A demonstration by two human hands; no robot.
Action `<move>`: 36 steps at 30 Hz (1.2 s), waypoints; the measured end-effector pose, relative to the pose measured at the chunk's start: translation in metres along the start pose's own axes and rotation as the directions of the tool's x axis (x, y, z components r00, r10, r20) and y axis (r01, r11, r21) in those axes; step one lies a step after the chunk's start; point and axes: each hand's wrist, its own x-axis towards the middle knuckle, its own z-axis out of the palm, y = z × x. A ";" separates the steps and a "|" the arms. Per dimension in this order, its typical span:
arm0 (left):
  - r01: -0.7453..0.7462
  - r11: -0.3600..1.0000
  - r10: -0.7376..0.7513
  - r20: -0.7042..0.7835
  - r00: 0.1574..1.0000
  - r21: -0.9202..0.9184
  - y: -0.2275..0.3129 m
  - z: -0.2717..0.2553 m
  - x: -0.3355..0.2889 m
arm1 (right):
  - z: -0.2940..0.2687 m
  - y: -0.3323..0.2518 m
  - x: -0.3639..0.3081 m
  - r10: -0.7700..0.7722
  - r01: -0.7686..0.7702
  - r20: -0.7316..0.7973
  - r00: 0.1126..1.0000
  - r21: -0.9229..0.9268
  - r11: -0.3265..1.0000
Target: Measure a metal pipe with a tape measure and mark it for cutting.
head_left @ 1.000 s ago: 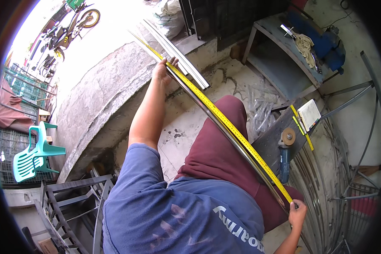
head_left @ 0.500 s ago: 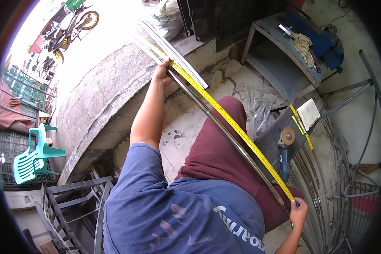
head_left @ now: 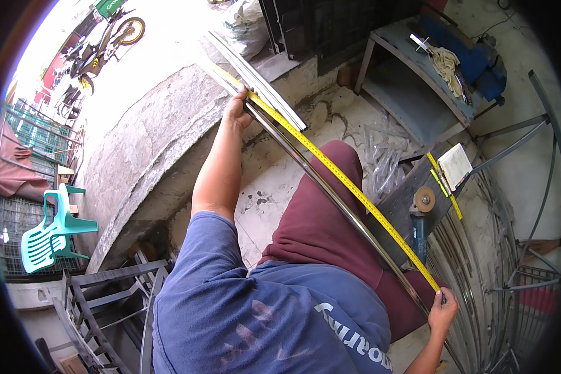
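Note:
A yellow measuring tape is drawn out in a long slant from upper left to lower right, across my thighs. Its lower end is pinched between the thumb and fingers of my right hand. Up at the other side, my left hand is closed on the tape, with a shiny metal tube against its palm side. The tube runs beside the tape, over my lap, and continues past my right hand. How the left fingers share tape and tube is partly hidden.
An angle grinder lies on a dark board at my right, by a notepad. Long metal rods spread beyond. Pale bars lie near my left hand. A metal table stands far right, a green chair left.
My right hand has moved slightly to the right and up with the tape's end, so the tape lies a little farther from the tube there. My left hand has barely shifted.

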 end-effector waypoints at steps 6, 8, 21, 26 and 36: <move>0.004 1.000 -0.004 0.037 0.999 -0.006 0.001 -0.010 0.012 | 0.002 0.002 -0.001 -0.020 0.020 -0.027 0.999 -0.015 1.000; 0.019 1.000 -0.019 0.043 0.999 0.005 0.001 -0.009 0.013 | 0.001 0.000 -0.002 -0.034 0.033 -0.040 0.999 -0.025 0.999; 0.024 0.996 -0.016 0.103 0.995 -0.083 -0.003 -0.015 0.016 | -0.007 -0.015 -0.005 -0.156 0.140 -0.136 0.978 -0.122 0.983; 0.074 0.989 -0.053 0.157 0.986 -0.130 -0.001 -0.022 0.022 | -0.007 -0.013 -0.004 -0.200 0.181 -0.136 0.970 -0.138 0.974; 0.054 0.991 -0.038 0.131 0.991 -0.122 -0.004 -0.012 0.009 | -0.006 -0.010 -0.005 -0.178 0.156 -0.145 0.973 -0.147 0.977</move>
